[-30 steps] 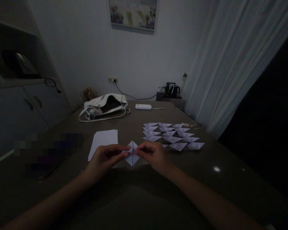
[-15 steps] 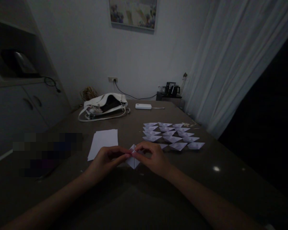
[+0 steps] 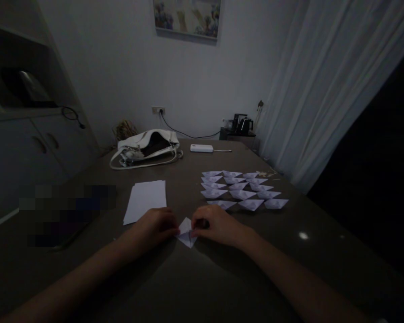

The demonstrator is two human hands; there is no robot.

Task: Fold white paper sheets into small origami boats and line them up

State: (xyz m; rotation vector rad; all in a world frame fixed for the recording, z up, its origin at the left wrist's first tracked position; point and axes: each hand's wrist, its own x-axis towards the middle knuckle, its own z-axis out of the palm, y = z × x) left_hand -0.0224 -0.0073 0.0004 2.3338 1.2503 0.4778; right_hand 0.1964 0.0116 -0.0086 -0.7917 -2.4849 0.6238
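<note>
Between my hands, low over the brown table [image 3: 202,278], is a small white folded paper [image 3: 187,240], diamond-shaped with a crease down its middle. My left hand [image 3: 160,224] pinches its left corner between thumb and curled fingers. On the opposite side, my right hand [image 3: 217,223] grips the right part, its fingertips hiding that corner. Beyond my right hand stand several white paper boats [image 3: 242,194] in close rows. A stack of white paper sheets [image 3: 146,199] lies just behind my left hand.
A white handbag [image 3: 148,148] sits at the table's far left, and a white power bank [image 3: 202,148] with a short cable lies to its right. A blurred-out object [image 3: 67,215] is at the left. Paper scraps [image 3: 265,173] lie near the right edge, beside the curtain [image 3: 299,89].
Both hands have come slightly nearer to me with the folded paper. My fingertips, earlier together at its middle, are now apart at its two sides.
</note>
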